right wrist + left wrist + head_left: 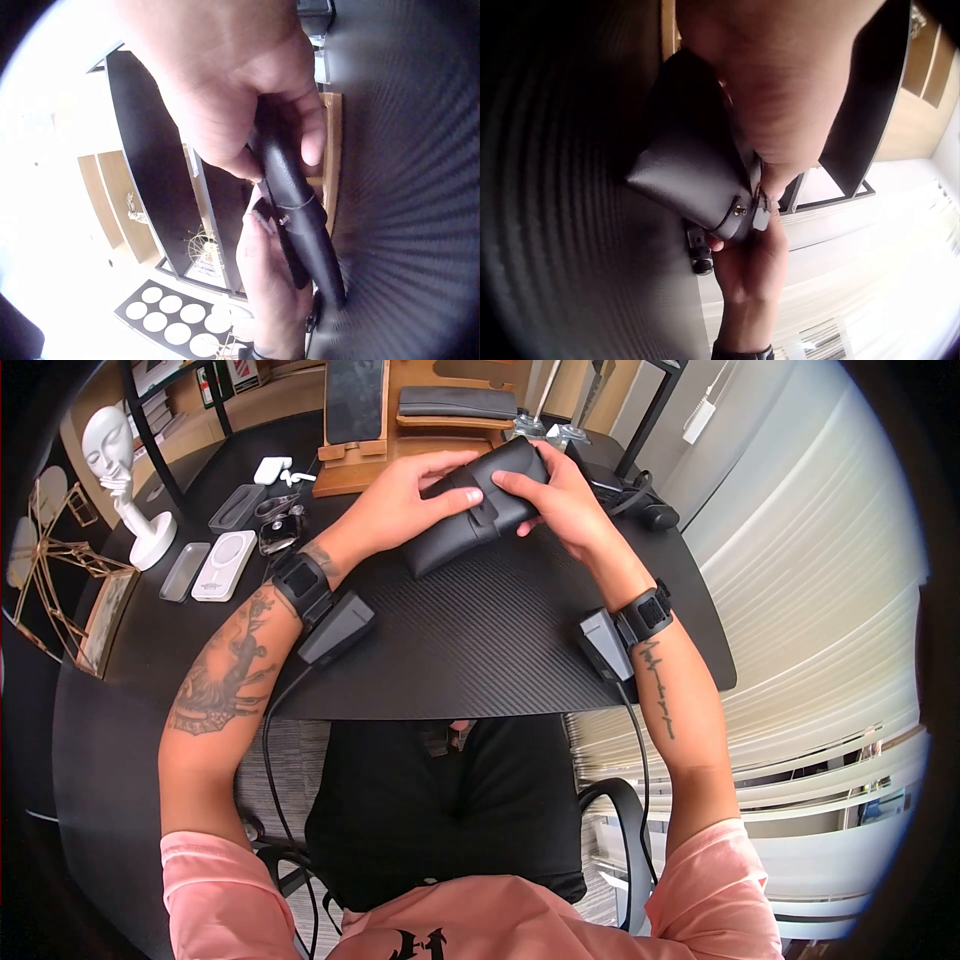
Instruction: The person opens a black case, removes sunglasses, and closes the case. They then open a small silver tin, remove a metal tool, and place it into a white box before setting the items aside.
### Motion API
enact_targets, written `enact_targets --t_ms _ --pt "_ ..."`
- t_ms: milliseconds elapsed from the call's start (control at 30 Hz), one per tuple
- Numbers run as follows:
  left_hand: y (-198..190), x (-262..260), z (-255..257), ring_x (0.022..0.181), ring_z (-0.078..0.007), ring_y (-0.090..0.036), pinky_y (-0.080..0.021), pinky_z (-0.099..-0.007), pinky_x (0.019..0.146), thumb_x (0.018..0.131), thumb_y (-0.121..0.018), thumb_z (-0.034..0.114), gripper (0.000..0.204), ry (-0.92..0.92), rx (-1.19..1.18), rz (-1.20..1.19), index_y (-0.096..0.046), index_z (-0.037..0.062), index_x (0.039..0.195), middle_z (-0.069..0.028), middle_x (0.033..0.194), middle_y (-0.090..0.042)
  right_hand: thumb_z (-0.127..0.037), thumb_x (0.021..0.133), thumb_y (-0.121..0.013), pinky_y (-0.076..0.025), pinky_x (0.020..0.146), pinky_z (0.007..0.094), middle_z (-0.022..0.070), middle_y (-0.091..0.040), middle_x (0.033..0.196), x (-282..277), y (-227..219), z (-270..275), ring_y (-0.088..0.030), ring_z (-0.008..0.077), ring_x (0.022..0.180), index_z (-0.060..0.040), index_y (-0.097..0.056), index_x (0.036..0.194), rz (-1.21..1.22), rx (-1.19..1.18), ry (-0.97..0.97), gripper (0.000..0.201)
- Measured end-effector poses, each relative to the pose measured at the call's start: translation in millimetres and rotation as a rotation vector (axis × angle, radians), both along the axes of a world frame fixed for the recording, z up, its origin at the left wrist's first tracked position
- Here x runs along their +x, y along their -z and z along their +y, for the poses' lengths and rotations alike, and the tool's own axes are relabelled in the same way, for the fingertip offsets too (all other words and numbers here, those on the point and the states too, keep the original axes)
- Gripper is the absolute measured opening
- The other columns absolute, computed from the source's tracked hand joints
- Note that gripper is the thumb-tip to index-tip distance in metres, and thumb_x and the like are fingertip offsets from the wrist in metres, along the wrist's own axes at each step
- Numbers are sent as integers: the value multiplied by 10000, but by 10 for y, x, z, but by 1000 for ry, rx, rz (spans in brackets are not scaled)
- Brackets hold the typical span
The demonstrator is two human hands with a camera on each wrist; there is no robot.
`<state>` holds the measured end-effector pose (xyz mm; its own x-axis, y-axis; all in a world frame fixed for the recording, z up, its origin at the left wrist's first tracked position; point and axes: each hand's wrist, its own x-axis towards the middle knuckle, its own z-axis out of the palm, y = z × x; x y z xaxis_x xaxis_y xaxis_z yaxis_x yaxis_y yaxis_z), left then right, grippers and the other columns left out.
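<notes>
Both hands hold a black leather case (470, 510) with a fold-over flap, tilted above the desk. The left hand (408, 502) grips its far left side, thumb lying on the strap tab (484, 512) at the middle. My right hand (568, 508) grips the right end, with the thumb on top and other fingers curled beneath. In the left wrist view, a small brass stud (739, 211) shows on the case, and the loose tab (761, 217) stands away from it near the left thumb. From the right wrist, the same tab (262, 212) sticks up between both hands.
Behind the hands, a wooden stand (350, 479) bears a phone (355, 400) and another dark case (457, 402). At left are a white power bank (224, 566), grey trays (185, 572), earbuds (298, 477) and a white sculpture (152, 540). Blinds (800, 610) hang at right.
</notes>
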<state>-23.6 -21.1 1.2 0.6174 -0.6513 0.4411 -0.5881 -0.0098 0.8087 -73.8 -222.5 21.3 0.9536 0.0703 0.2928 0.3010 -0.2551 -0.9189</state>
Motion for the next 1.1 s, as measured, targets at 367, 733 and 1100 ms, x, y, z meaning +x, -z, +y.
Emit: enact_targets --t_ms 367,733,1100 --pt "-54 -38 3 926 -131 -629 -506 -242 802 847 -667 160 442 -62 -34 62 -544 -4 1239 -107 1047 -643 -174 804 -684 -483 432 220 86 -607 906 -2 -2 15 -618 131 715 22 -485 1163 -16 -18 6 455" --pt "-54 -35 19 945 -136 -617 -508 -245 810 783 -729 136 545 -72 18 -52 -517 -23 1259 -124 1081 -631 -174 804 -687 -495 440 222 96 -601 933 24 36 -3 -619 139 715 29 -464 1195 -18 -3 8 493" --pt "-29 -26 25 1003 -156 -582 -461 -282 892 771 -749 182 631 -74 108 -253 -471 -17 1302 -133 1121 -610 -120 810 -670 -561 474 260 109 -603 931 33 33 -8 -643 182 755 26 -486 1114 12 69 -8 385"
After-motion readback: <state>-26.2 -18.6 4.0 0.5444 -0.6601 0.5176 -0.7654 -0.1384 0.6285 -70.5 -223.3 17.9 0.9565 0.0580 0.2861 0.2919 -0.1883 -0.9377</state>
